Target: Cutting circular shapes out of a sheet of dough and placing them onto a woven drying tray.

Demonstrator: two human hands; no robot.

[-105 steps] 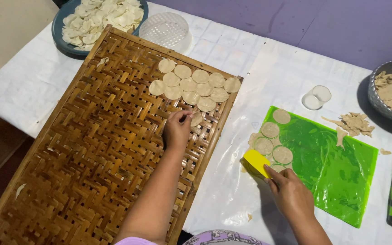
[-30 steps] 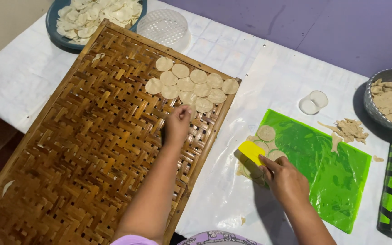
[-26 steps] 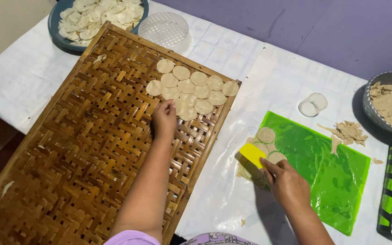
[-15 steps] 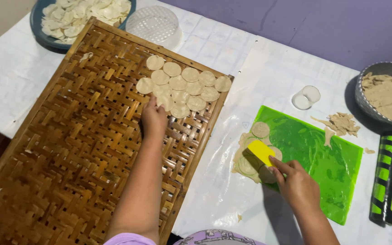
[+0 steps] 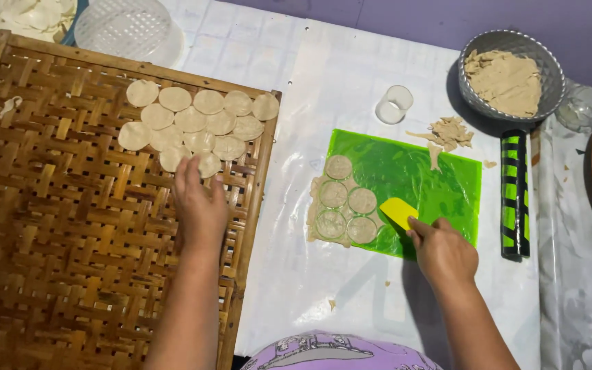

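On bamboo tray [image 5: 70,226], our left hand [image 5: 199,205] lies open, fingertips on dough discs [image 5: 200,123] at 12 o'clock; right hand [image 5: 443,250] grips yellow scraper [image 5: 397,212] w/ cut dough at 9 o'clock.

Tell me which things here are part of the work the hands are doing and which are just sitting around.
In use: left hand on the dough rounds laid on the woven bamboo tray; right hand holding the yellow scraper at the cut dough on the green mat.

Lying about: dough bowl, striped rolling pin, clear cup, plastic lid.
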